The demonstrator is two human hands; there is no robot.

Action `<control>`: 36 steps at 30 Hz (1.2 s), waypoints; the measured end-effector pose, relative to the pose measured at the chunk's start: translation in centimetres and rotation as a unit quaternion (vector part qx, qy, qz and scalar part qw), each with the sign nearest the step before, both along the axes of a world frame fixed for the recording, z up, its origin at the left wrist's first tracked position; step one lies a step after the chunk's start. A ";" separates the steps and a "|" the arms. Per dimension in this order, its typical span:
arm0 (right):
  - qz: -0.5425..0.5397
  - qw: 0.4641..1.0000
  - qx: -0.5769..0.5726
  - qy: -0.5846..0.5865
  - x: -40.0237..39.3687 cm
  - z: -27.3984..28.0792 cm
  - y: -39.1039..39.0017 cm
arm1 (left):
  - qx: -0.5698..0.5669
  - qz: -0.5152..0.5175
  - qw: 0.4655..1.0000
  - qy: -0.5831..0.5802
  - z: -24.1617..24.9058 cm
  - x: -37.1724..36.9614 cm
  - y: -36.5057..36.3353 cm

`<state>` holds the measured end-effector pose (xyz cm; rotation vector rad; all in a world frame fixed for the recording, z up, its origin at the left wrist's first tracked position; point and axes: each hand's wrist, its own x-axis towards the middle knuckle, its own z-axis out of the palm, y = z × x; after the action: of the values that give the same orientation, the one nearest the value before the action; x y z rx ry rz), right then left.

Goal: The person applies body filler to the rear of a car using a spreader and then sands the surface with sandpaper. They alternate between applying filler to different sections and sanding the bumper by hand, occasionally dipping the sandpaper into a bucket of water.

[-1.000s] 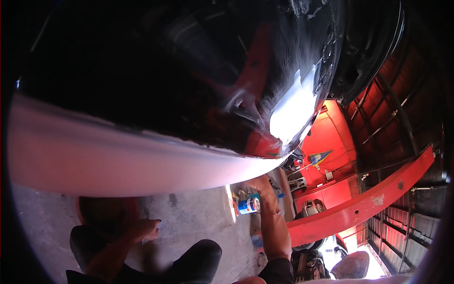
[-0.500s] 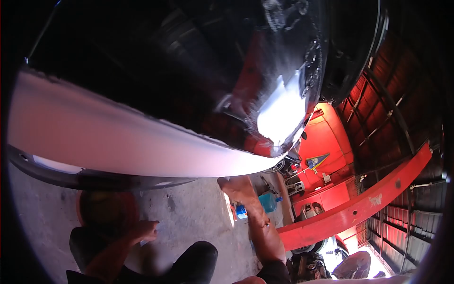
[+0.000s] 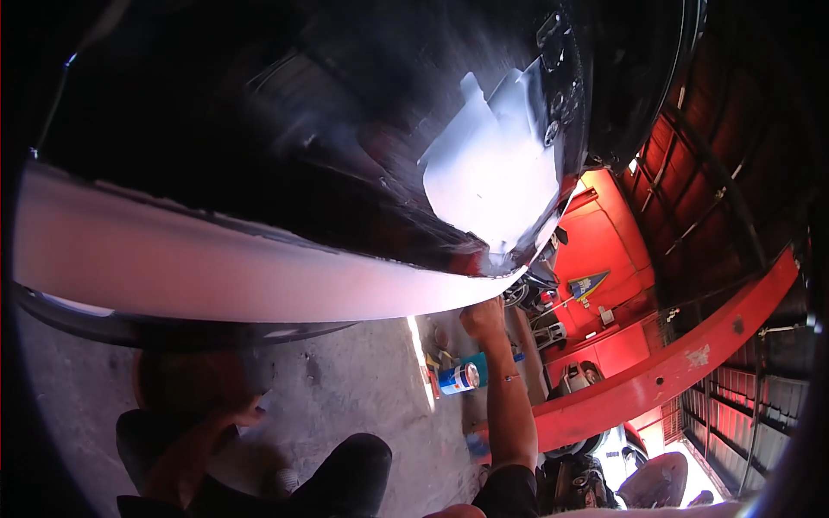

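My left hand [image 3: 235, 412] is low at the left, in shadow above the floor, its fingers closed on a small pale piece [image 3: 264, 402]. Further right, my right hand [image 3: 484, 319] reaches up to the lower edge of a glossy black curved panel [image 3: 285, 164], near its tip. That hand's fingers are partly hidden at the edge, so their grip is unclear. Along the panel's lower side runs a pale pinkish band [image 3: 259, 281]. A bright whitish patch [image 3: 496, 177] with ragged edges covers the panel near the tip.
On the concrete floor [image 3: 345, 380], a blue can [image 3: 458, 378] lies beside my right forearm. A long red beam [image 3: 656, 380] curves across the right. Behind it are a red wall [image 3: 604, 242] and a dark metal roof. My knees show at the bottom.
My right hand has moved right along the panel's edge towards the tip. My left hand has shifted slightly left and up. The view has shifted, showing more of the whitish patch and the blue can.
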<state>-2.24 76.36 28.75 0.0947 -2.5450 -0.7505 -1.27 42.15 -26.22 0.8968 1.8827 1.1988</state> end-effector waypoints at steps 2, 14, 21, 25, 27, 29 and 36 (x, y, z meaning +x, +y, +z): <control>0.029 0.999 0.041 -0.001 -0.3 -0.3 0.1 | 0.031 -0.028 0.999 0.035 1.2 -0.6 -0.3; 0.149 0.986 -0.032 -0.066 -2.5 -1.5 2.5 | -0.003 -0.009 0.999 -0.038 5.3 -1.4 -1.5; -0.015 0.948 -0.224 -0.228 -2.4 -1.4 1.9 | -0.013 -0.009 0.997 -0.079 7.3 -1.2 -2.1; 0.054 0.940 -0.205 -0.267 -1.3 -0.8 -0.3 | 0.007 -0.004 0.997 -0.079 5.5 -0.9 -1.1; -0.062 0.933 -0.285 -0.209 -1.5 -1.2 -3.1 | 0.006 -0.005 0.998 -0.059 5.5 -0.9 -1.2; -0.031 0.946 -0.255 -0.199 -1.4 -1.5 -3.4 | 0.003 -0.008 0.999 -0.041 7.3 -1.1 -1.8; -0.060 0.900 -0.327 -0.283 0.0 -0.5 -5.6 | -0.004 -0.011 0.999 -0.046 6.7 -1.1 -1.3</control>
<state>-2.24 70.72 28.29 -0.0847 -3.2395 0.1721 -2.35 40.87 -19.52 0.8400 1.7992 1.1982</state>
